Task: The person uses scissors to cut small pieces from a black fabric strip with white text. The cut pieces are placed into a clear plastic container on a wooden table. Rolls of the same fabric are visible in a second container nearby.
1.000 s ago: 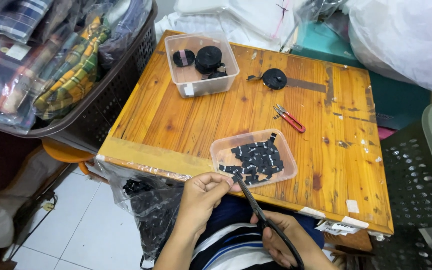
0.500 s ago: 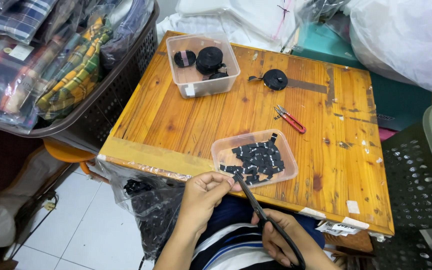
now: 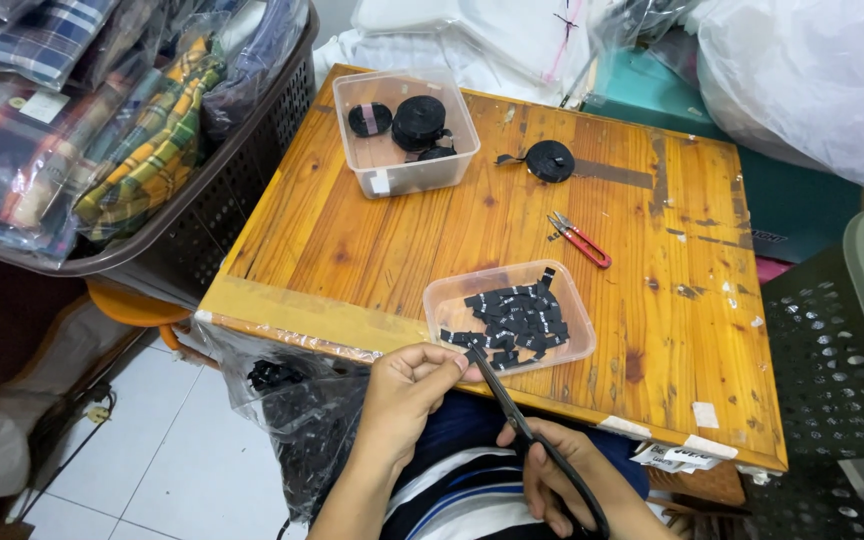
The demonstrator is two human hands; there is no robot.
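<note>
While the black scissors (image 3: pixel 527 435) point their blades up toward the table's near edge, the left hand (image 3: pixel 407 385) pinches a short bit of black ribbon (image 3: pixel 455 352) between thumb and fingertips right at the blade tips, just below the rim of the near tray (image 3: pixel 577 305). The ribbon piece is small and mostly hidden by the fingers, so its length cannot be told. The right hand (image 3: pixel 552 480) is wrapped around the scissor handles, fingers through the loops; whether the blades are parted or closed on the ribbon is hard to say from here.

Judging by the heap, a good share of the cutting looks done: the near tray holds a loose pile of cut black pieces (image 3: pixel 512 322) with pale markings, covering about half its floor. Much seems left too, since the far clear box (image 3: pixel 404 130) holds several full black rolls (image 3: pixel 419 120), and another roll (image 3: pixel 549 159) lies on the wooden table (image 3: pixel 372 235) beside it with its tail unwound.

Small red-handled snips (image 3: pixel 580 240) lie unused, well apart from the hands. A clear plastic bag (image 3: pixel 297 410) with dark contents hangs beside the left forearm, under the table's near-left corner.
</note>
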